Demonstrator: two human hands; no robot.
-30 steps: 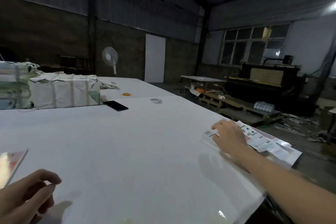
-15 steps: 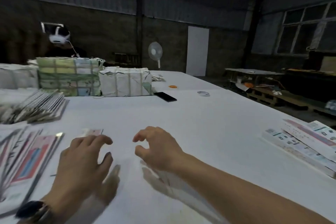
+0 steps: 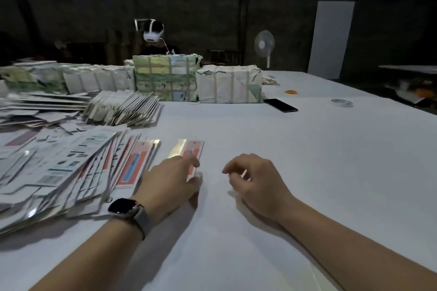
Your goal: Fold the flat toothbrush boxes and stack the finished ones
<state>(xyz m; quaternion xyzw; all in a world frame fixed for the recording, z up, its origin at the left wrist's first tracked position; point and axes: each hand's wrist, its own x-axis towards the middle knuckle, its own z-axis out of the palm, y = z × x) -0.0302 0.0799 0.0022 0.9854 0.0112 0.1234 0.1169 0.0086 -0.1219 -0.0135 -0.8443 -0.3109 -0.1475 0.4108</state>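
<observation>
On the white table (image 3: 295, 160), just right of a fanned heap of flat boxes (image 3: 71, 172), one flat box (image 3: 189, 156) lies apart from the rest, pink face up with a shiny strip along its left edge; it seems to have been drawn out of the heap so it can be worked alone. The left hand (image 3: 170, 182), a watch (image 3: 123, 207) at its wrist, rests over the near end of that box, fingers bent and thumb at its right edge; whether it already pinches the card or only touches it I cannot tell, since the hand hides the contact. The right hand (image 3: 255, 182) hovers just beside it, near but apart, fingers loosely curled and holding nothing; it looks poised to take the other edge, as opening a flat box probably needs both hands. Further back a slanted row of cards (image 3: 123, 108) leans by the paper-wrapped bundles (image 3: 198, 82), perhaps stock or finished pieces; a phone (image 3: 280, 104) and a tape roll (image 3: 341, 102) lie well away to the right. The fold itself is not yet begun.
</observation>
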